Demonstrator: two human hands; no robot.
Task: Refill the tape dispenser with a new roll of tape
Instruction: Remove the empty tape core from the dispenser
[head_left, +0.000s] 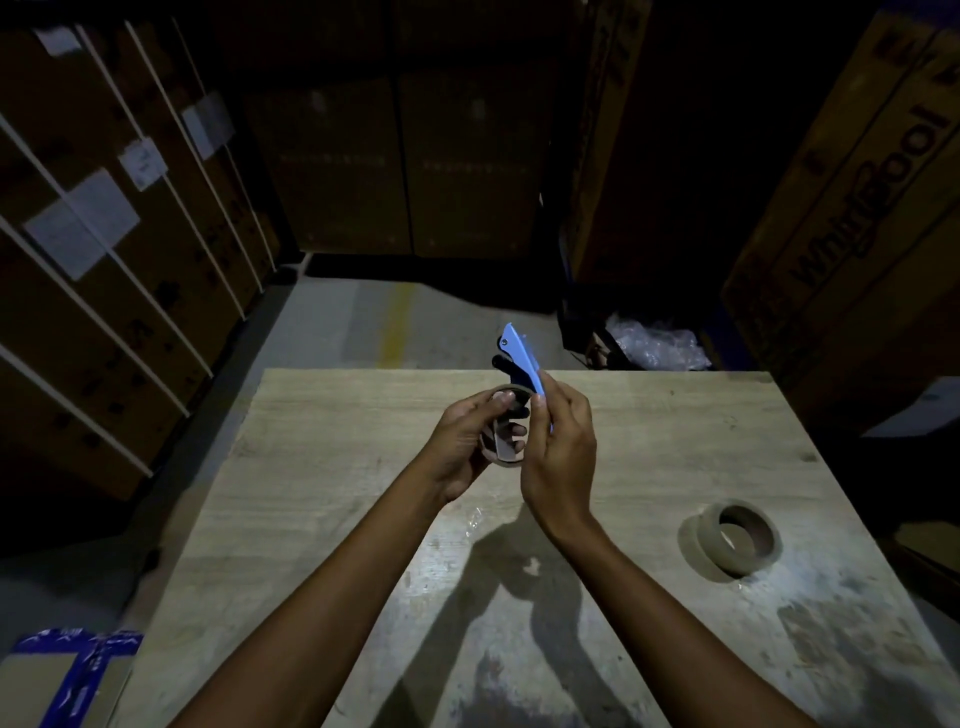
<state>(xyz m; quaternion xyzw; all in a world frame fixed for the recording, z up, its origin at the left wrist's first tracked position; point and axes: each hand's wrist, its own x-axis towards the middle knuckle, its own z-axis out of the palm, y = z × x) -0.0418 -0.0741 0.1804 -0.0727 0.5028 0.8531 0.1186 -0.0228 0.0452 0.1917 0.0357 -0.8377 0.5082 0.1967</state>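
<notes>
Dim storeroom w/ stacked cartons all round; pale wood tabletop (322, 467) in front. Left hand (462, 447) has its grip curled round a tape ring (506, 441), fingers thru the core, held above the tabletop at approx 12 o'clock. Right hand (558, 452), touching it on the right, pinches the blue tape dispenser (522, 356), long axis running up toward 11 o'clock. Ring sits just left of the dispenser body, so seating or pulling it looks like a sideways move. Can't tell if it's on the hub. Second tape roll (735, 538) lies flat at 4 o'clock, well apart, nearer the right hand.
</notes>
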